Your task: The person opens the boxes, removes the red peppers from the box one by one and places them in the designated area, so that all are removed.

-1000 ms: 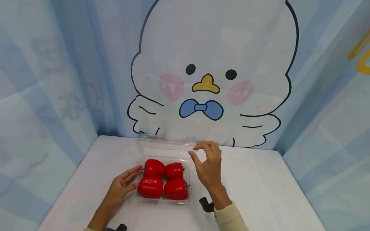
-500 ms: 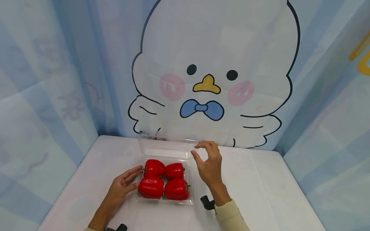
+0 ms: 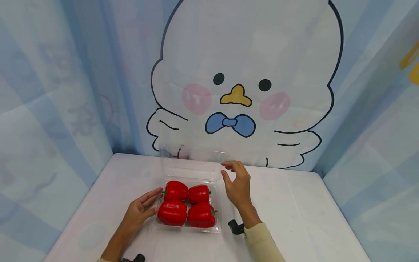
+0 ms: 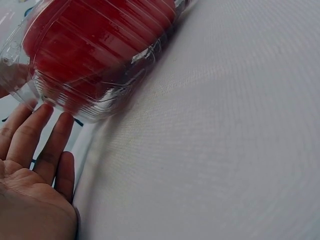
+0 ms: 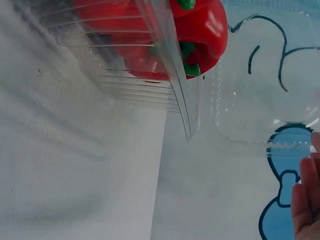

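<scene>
In the head view a clear plastic clamshell box (image 3: 170,228) holds several red bell peppers (image 3: 172,213). Its lid (image 3: 193,173) stands raised at the back, see-through and hard to trace. At the box's left side is my left hand (image 3: 137,211), its straight fingers and thumb touching the wall; in the left wrist view the fingertips (image 4: 62,122) meet the ribbed corner. My right hand (image 3: 237,185) holds the lid's right edge with curled thumb and index finger, a small gap showing between the tips. The right wrist view shows only some fingers (image 5: 307,190) beside the lid.
The box rests on a white-covered table (image 3: 294,211). Behind it hangs a light-blue curtain (image 3: 131,72) printed with a large white cartoon bird. More curtain (image 3: 46,127) closes off both sides. A black camera mount (image 3: 235,227) sits near the right wrist.
The lid has tilted upward, its far edge now higher against the curtain. My right hand has shifted slightly right at the lid's edge. My left hand and the peppers keep their places.
</scene>
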Demonstrator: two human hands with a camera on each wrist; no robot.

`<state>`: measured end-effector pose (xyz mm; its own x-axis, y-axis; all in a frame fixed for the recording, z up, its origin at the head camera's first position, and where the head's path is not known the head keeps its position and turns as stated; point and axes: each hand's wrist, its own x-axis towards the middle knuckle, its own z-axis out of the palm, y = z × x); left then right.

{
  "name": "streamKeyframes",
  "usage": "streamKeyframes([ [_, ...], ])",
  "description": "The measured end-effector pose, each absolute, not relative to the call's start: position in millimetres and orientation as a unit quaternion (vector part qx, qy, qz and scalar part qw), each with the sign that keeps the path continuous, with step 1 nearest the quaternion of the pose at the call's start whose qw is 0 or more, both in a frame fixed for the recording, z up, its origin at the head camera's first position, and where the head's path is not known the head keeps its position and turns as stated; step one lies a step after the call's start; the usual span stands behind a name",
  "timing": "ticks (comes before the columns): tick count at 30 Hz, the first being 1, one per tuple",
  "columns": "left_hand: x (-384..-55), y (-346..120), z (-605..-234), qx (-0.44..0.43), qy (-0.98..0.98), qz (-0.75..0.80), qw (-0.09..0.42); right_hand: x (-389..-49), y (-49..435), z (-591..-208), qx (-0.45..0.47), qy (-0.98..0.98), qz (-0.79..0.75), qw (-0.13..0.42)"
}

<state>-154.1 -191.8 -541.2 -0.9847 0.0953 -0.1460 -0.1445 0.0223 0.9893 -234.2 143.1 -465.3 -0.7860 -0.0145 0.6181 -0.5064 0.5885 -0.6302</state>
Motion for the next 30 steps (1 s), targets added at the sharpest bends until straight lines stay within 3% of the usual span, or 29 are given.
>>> streamKeyframes([
  [30, -154.7, -191.8, -544.8, -0.023, 0.707, 0.702, 0.082, -275.3, 141.4, -481.9, 0.103, -0.867, 0.454, 0.179],
])
